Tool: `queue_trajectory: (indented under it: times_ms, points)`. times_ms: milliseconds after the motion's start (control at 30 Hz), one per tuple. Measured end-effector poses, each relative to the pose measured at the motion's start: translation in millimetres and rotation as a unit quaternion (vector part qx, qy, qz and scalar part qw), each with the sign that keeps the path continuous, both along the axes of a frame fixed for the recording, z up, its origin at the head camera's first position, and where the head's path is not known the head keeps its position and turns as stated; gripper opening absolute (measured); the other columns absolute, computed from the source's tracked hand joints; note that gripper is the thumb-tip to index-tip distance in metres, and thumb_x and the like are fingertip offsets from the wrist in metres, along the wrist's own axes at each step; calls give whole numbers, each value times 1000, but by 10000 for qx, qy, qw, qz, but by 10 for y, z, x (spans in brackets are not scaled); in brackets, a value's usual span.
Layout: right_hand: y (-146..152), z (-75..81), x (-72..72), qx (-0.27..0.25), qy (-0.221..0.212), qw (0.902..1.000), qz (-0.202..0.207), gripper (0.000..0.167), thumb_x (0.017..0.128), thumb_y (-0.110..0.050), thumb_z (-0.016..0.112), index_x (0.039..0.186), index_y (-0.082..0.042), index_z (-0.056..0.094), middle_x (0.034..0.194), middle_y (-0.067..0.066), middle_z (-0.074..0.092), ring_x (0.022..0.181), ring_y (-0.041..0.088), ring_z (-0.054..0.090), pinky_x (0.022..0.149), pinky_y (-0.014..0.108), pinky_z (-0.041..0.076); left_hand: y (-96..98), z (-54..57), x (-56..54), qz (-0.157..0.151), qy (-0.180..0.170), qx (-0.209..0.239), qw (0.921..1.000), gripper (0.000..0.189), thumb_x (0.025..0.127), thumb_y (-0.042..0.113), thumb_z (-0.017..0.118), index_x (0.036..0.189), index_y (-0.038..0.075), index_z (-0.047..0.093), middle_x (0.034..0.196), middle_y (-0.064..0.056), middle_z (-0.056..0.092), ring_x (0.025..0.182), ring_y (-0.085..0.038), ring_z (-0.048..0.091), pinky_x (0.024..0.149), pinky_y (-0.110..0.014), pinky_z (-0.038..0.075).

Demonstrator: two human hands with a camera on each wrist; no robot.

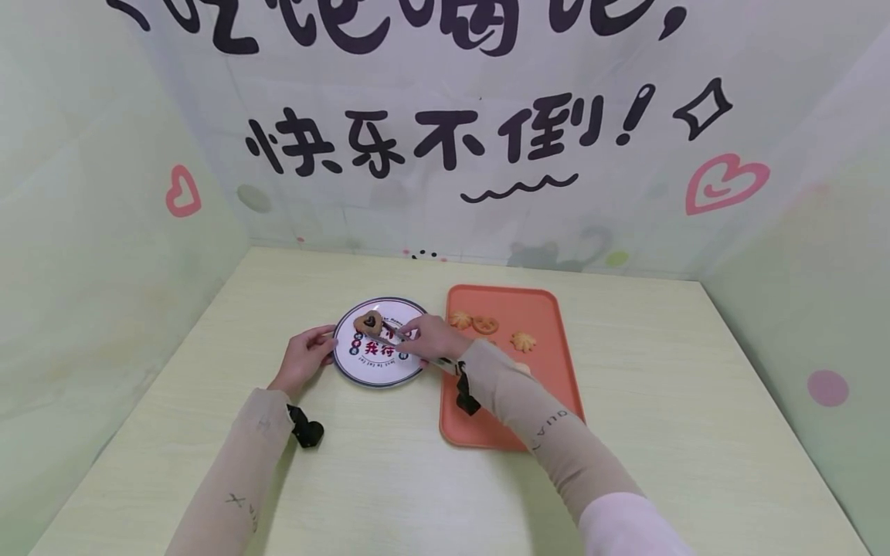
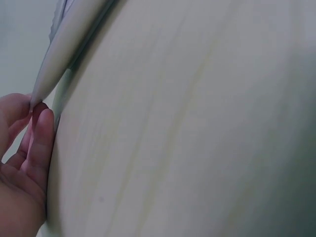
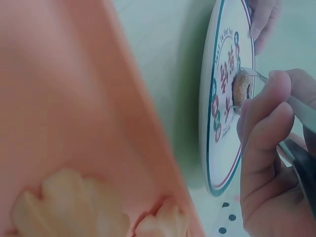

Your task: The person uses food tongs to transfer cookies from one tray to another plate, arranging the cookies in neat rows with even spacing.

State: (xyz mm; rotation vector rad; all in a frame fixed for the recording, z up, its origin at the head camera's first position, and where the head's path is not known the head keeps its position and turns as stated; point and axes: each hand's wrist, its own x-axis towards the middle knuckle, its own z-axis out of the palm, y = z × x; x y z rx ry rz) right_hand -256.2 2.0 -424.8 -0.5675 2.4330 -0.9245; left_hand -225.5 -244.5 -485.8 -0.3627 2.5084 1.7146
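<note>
A white plate (image 1: 378, 375) with dark rim lines and printed red characters lies on the table. At its left rim my left hand (image 1: 307, 357) pinches the edge; the left wrist view shows the thumb on the rim (image 2: 47, 81) and fingertips beneath it. My right hand (image 1: 433, 338) reaches over the plate from the right and holds metal tongs (image 3: 302, 112). The tongs' tips are on either side of a brown heart-shaped cookie (image 1: 368, 321) with a dark centre, at the plate's upper left. In the right wrist view the cookie (image 3: 242, 90) is right at the plate's surface.
Just right of the plate is an orange tray (image 1: 549, 309), partly hidden by my right forearm. On it sit several cookies, among them a flower-shaped one (image 1: 523, 341) and a round one with holes (image 1: 485, 325). A printed wall (image 1: 417, 216) closes off the table's back.
</note>
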Motion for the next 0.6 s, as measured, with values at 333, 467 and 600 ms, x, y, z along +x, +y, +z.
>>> queue_trajectory:
  times_ms: [333, 467, 600]
  points:
    - [10, 85, -16, -41, 60, 10000, 66, 43, 81, -28, 63, 120, -10, 55, 83, 6, 56, 48, 14, 55, 44, 22, 46, 3, 28, 3, 26, -37, -68, 10000, 39, 90, 17, 52, 128, 9, 47, 104, -13, 51, 79, -15, 54, 66, -19, 51]
    - [39, 142, -59, 124, 280, 9991, 304, 44, 82, -26, 63, 122, -11, 54, 77, 5, 55, 49, 15, 54, 44, 21, 45, -1, 32, -1, 29, -6, -82, 10000, 39, 90, 16, 52, 128, 9, 47, 103, -13, 51, 78, -15, 54, 66, -19, 51]
    - [20, 163, -72, 290, 268, 9982, 449, 46, 82, -25, 63, 124, -13, 52, 80, 6, 58, 45, 12, 50, 42, 20, 43, 6, 30, 9, 42, -55, -62, 10000, 39, 89, 16, 53, 127, 9, 47, 104, -13, 52, 79, -15, 54, 66, -20, 51]
